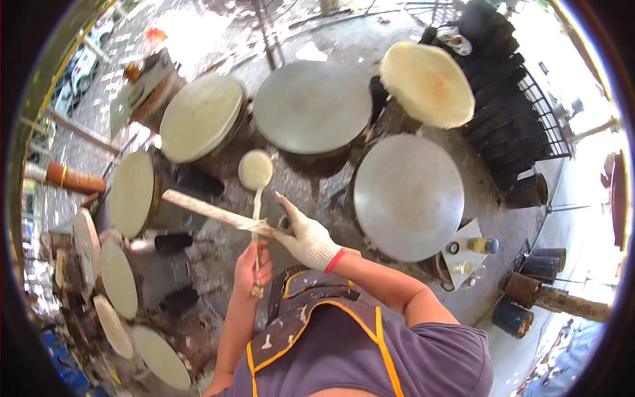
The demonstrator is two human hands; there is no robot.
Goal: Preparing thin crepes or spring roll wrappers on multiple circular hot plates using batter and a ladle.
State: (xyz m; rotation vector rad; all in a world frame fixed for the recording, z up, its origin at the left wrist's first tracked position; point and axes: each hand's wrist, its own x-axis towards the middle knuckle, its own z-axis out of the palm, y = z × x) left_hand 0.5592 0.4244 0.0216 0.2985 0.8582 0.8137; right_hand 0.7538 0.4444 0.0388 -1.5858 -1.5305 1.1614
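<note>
My bare left hand (253,268) grips the handle of a ladle (256,169), whose round bowl points away from me and is coated in pale batter. My right hand (310,240) wears a white knit glove with a red cuff. Its fingers hold the near end of a flat scraper (213,212), smeared with the same pale batter. The scraper crosses over the ladle's handle. A small dark ring shows by the gloved fingers; what it belongs to is unclear. Nearest the right hand stands a round grey griddle (409,198) with a bare top.
Another bare griddle (312,106) stands ahead. Pale-topped griddles curve around the left, including one at front left (201,119) and one farther left (131,193). Upper right lies a large pale flatbread (426,84) beside a black stack (501,109). Jars (478,245) and buckets (513,317) stand right.
</note>
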